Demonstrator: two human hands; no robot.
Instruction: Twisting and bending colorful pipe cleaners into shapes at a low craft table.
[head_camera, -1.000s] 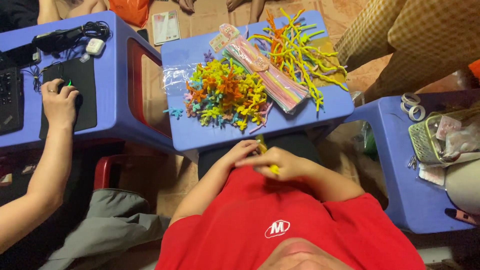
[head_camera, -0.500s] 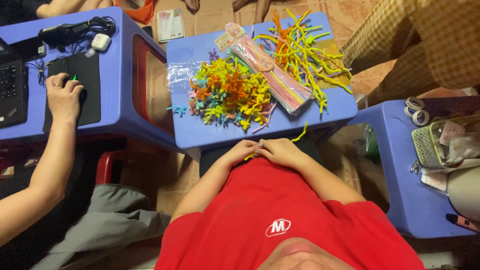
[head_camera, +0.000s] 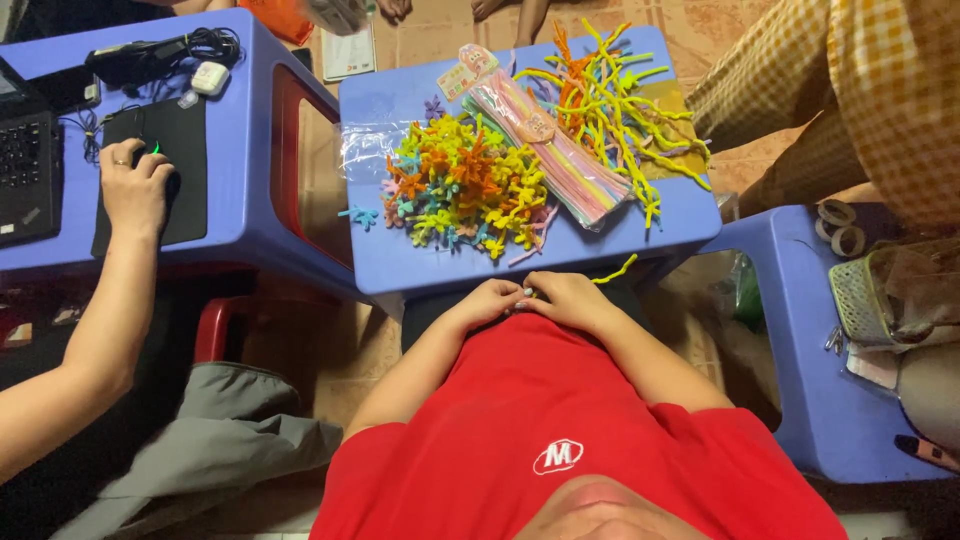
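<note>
Both hands (head_camera: 535, 298) apparently on yellow pipe cleaner (head_camera: 618, 270)

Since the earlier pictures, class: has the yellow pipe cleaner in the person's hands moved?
Yes. The yellow pipe cleaner now sticks out rightward, near the blue table's front edge.

Your left hand (head_camera: 490, 302) and right hand (head_camera: 570, 298) meet just below the near edge of the middle stool (head_camera: 400, 262). On it, the heap of twisted pieces (head_camera: 465, 190) lies left of the packet of stems (head_camera: 555, 150); loose stems (head_camera: 610, 100) lie behind. A co-worker's hand (head_camera: 135, 185) rests on the mouse pad (head_camera: 190, 160), far left.
</note>
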